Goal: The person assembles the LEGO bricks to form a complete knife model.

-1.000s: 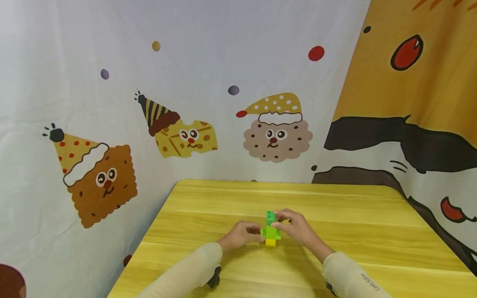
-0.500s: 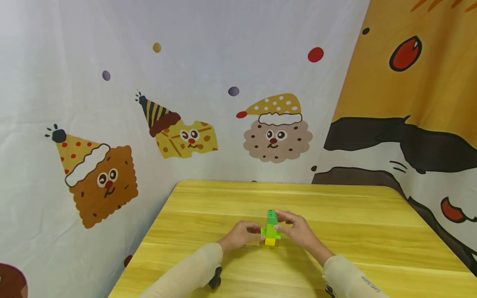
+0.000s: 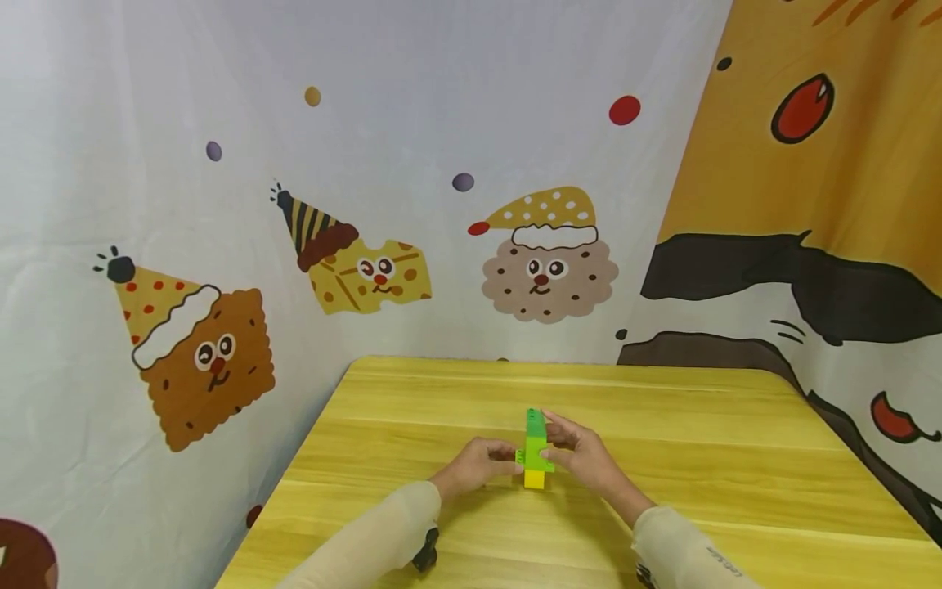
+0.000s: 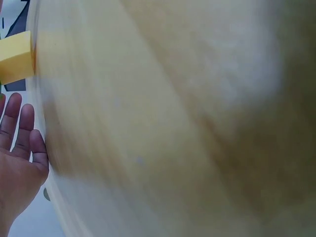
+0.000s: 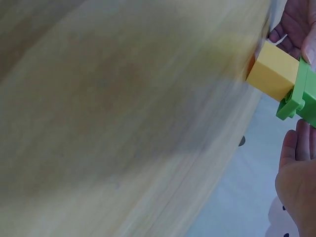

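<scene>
A small stack of toy building bricks stands upright on the table in the head view. At its base is a yellow brick (image 3: 534,479), with a light green brick (image 3: 535,451) above and a dark green brick (image 3: 535,423) on top. A light green plate with studs (image 5: 295,94) juts out between the yellow and green parts. My left hand (image 3: 478,466) holds the plate's left end, thumb at its edge. From the right, my right hand (image 3: 585,460) grips the stack, thumb on the light green brick and fingers partly hidden behind. The left wrist view shows the yellow brick beyond the left hand's fingers.
The wood-patterned table (image 3: 706,442) spreads around both hands and has a rounded far edge. Behind it hangs a pale cloth (image 3: 412,98) printed with cartoon snacks. Dark wrist devices (image 3: 425,550) show under the sleeves.
My right thumb has slid down from the dark green brick to the light green one. The stack has turned slightly, while my left hand stays nearly in place.
</scene>
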### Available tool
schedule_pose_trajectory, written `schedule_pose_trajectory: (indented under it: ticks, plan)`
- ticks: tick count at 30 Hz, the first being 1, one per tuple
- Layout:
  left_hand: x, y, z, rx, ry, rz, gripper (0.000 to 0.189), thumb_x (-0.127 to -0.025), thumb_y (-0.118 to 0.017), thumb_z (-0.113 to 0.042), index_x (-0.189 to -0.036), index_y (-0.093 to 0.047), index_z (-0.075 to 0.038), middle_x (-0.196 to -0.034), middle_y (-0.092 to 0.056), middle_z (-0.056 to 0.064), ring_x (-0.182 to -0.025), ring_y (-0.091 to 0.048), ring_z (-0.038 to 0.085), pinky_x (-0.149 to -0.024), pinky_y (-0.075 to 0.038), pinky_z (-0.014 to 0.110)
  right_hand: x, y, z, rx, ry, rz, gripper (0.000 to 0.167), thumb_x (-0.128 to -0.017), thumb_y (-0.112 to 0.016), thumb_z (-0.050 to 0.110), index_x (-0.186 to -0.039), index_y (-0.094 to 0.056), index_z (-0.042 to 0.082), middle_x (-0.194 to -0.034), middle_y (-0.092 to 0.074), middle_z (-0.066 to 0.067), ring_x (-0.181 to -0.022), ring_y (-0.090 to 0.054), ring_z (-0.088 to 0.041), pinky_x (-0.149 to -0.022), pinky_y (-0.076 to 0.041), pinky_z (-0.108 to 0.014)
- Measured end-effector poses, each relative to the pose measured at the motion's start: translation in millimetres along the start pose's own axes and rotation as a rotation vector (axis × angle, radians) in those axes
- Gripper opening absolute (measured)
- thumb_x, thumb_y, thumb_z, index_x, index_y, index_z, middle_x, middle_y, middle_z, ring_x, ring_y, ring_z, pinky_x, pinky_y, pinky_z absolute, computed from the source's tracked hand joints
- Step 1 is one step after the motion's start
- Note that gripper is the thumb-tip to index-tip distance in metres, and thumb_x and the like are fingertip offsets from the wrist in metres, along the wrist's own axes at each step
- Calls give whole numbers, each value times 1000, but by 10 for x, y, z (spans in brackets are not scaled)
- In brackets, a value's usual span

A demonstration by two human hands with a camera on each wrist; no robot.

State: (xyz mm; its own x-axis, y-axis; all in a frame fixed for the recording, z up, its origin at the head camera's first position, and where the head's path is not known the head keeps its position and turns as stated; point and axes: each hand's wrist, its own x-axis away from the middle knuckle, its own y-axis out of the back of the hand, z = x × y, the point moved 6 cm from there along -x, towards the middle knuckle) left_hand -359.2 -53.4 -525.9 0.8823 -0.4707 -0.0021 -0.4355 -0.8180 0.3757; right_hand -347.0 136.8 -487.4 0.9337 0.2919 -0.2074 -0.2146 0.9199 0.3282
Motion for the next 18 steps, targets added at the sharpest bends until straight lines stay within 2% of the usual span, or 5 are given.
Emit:
schedule_pose_trajectory:
  ticks: [5, 8, 12, 18]
  plan:
    - [-11, 2, 15, -16, 3, -6, 33, -93, -71, -35, -120, -71, -15, -110, -68, -6, -102, -62, 13, -88, -52, 39, -13, -14, -19, -43, -4, -31, 67, -92, -68, -1, -152, -41, 14, -128, -62, -15, -114, -61, -33, -86, -55, -33]
    - [-17, 1, 7, -33, -14, -12, 40, -95, -69, -34, -128, -66, -14, -115, -66, -5, -106, -61, 16, -90, -51, 41, -26, -20, -32, -58, -22, -60, 65, -93, -67, -1, -151, -43, 13, -128, -62, -16, -114, -61, -33, -85, -55, -34]
    - [-33, -4, -55, -58, -76, -40, 49, -97, -67, -29, -142, -54, -16, -124, -63, -2, -113, -58, 21, -94, -48, 43, -44, -19, -66, -95, -72, -95, 62, -93, -67, -1, -149, -47, 16, -128, -63, -14, -114, -62, -32, -83, -56, -35]
    - [-46, -19, -187, -86, -195, -43, 61, -98, -65, -16, -154, -39, -19, -122, -65, -4, -111, -60, 16, -92, -48, 36, -75, -7, -130, -95, -122, -115, 60, -93, -69, 6, -148, -48, 18, -134, -59, -13, -117, -61, -33, -83, -56, -38]
